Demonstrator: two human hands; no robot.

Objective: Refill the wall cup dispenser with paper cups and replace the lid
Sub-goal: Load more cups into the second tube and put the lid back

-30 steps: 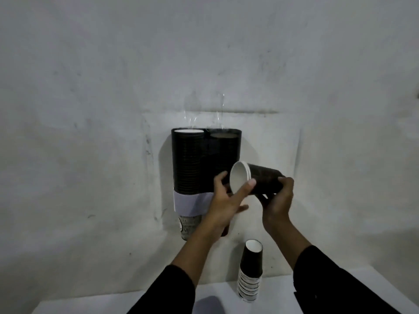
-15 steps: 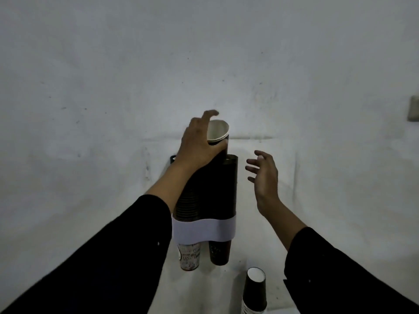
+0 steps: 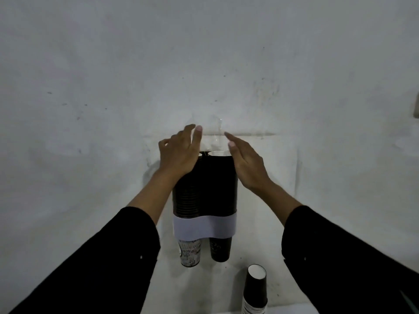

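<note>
The wall cup dispenser [image 3: 205, 227] is two dark tubes joined by a white band, both filled with stacked paper cups. A white cup rim [image 3: 218, 153] shows at the top of the right tube. A patterned cup [image 3: 189, 252] and a black cup [image 3: 220, 249] stick out below. A faint clear lid [image 3: 218, 134] stands upright against the wall above the tubes. My left hand [image 3: 181, 152] and my right hand [image 3: 247, 162] are raised on either side of it, fingers spread, holding nothing. Whether they touch the lid is unclear.
A short stack of black paper cups [image 3: 255, 288] stands on the white counter [image 3: 222, 298] below and to the right of the dispenser. The grey wall [image 3: 113, 87] fills the background. A small wall fixture [image 3: 416, 109] sits at the right edge.
The cup my left hand held above the right tube now sits in that tube, released. Both hands have risen to the clear lid at the dispenser's top.
</note>
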